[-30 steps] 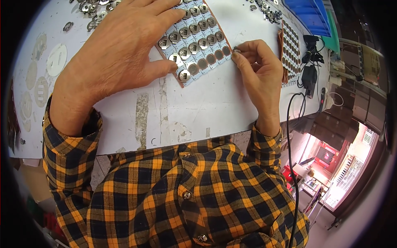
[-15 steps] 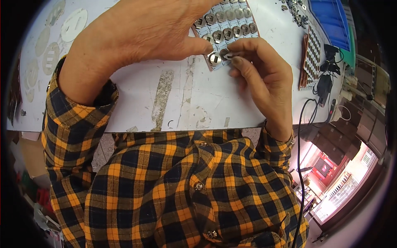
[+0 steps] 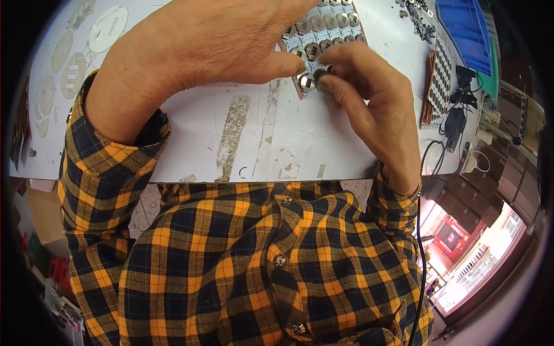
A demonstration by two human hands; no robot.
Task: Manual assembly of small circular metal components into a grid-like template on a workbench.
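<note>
A pale blue circuit board panel (image 3: 293,41) with a brown edge lies at the top of the table. Rows of round silver metal clips sit on it, and one bright clip (image 3: 307,82) is at its near corner. My right hand (image 3: 375,86) is over the panel's near right part, thumb and forefinger pinched on a small dark disc (image 3: 319,74) beside that clip. My left hand (image 3: 202,49) arches over the panel's left side. Its thumb is stretched out with the tip at the panel's edge; the other fingers run out past the top of the picture.
A stack of similar brown-edged panels (image 3: 437,81) stands at the right, next to black adapters and cables (image 3: 456,124). Behind are a blue bin (image 3: 463,34) and loose small black parts (image 3: 418,20). Flat round plates (image 3: 108,29) lie at left. The white table's near edge (image 3: 277,182) runs by my body.
The panel and both hands appear slightly further right in the picture. My right thumb and forefinger have closed in beside the corner clip, and the silver piece between them no longer shows.
</note>
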